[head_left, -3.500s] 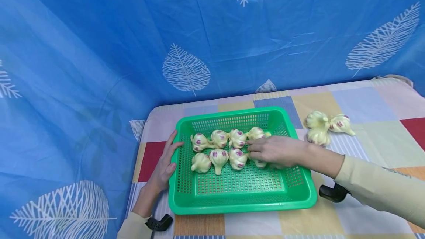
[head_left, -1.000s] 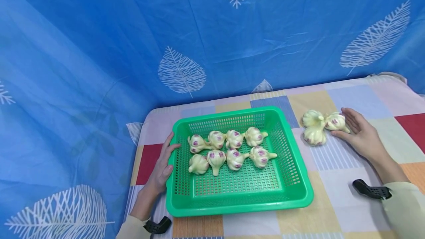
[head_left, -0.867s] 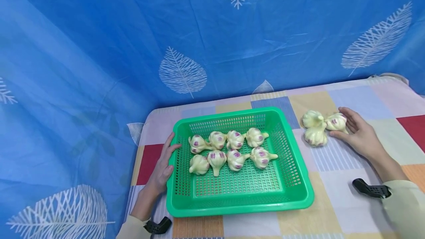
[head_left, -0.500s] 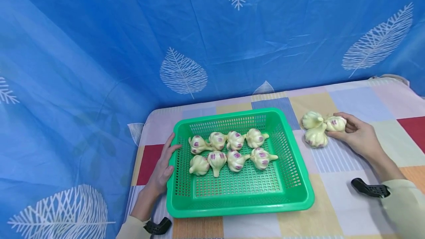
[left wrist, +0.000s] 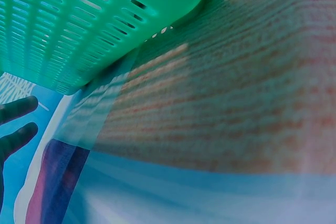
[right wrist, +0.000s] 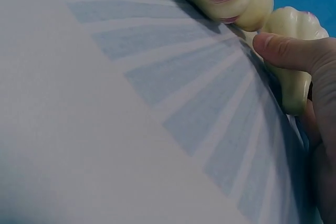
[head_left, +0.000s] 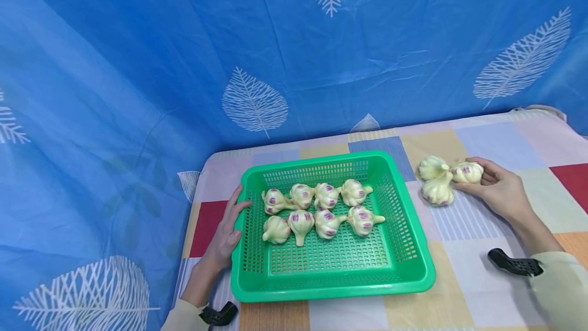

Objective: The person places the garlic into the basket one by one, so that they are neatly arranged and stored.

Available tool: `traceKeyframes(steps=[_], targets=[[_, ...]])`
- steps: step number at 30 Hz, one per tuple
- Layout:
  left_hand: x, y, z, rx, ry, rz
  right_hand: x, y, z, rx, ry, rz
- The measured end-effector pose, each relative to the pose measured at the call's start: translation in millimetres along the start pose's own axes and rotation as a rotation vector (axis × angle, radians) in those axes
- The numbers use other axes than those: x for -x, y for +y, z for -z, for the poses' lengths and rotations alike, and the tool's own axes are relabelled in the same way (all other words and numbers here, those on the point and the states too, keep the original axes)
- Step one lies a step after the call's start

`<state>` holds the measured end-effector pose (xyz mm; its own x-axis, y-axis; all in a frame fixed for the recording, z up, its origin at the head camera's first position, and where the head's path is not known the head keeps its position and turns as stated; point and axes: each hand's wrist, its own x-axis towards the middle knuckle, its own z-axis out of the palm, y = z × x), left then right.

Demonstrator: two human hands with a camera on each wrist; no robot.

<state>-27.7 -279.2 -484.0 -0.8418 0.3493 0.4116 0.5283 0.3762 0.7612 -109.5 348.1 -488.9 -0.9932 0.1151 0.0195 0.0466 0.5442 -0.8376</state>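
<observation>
Several cream garlic bulbs (head_left: 300, 223) with purple streaks lie in two rows inside a green plastic basket (head_left: 337, 292). At the basket's left rim rests my left hand (head_left: 225, 234), its fingers fairly straight over the edge. My right hand (head_left: 500, 190) pinches a garlic bulb (head_left: 467, 172) on the tablecloth, to the right of the basket. The right wrist view has the thumb (right wrist: 283, 52) across that bulb's near side; the other fingers are mostly hidden behind it. Two more bulbs, an upper garlic bulb (head_left: 432, 167) and a lower garlic bulb (head_left: 438, 190), lie close against its left.
A patchwork tablecloth (head_left: 459, 264) covers the table. Behind and to the left hangs a blue curtain (head_left: 184, 65) with white leaf prints. Each wrist wears a black camera mount; the right mount (head_left: 514, 263) sits low over the cloth.
My right hand has left the basket's bulbs, gone right to the loose group and closed its thumb and fingers on the rightmost bulb. The left hand stays at the rim.
</observation>
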Motion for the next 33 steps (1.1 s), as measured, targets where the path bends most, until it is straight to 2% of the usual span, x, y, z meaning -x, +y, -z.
traceKeyframes(steps=[6,16,22,27,33], targets=[[-0.3,0.1,-0.3,-0.006,0.000,-0.009,8.1,-19,11,-0.104,0.020,-0.022],[-1.4,1.6,0.3,0.009,0.000,-0.001,20.0,-82,16,-0.101,-0.035,0.107],[-1.1,0.7,0.2,0.006,-0.004,-0.002,29.0,-122,4,-0.116,-0.108,0.223],[-1.6,0.4,0.4,0.006,-0.005,-0.010,37.1,-151,-10,-0.096,-0.165,0.272],[-1.4,-0.1,0.9,0.003,-0.007,-0.010,46.5,-179,-31,-0.104,-0.297,0.333]])
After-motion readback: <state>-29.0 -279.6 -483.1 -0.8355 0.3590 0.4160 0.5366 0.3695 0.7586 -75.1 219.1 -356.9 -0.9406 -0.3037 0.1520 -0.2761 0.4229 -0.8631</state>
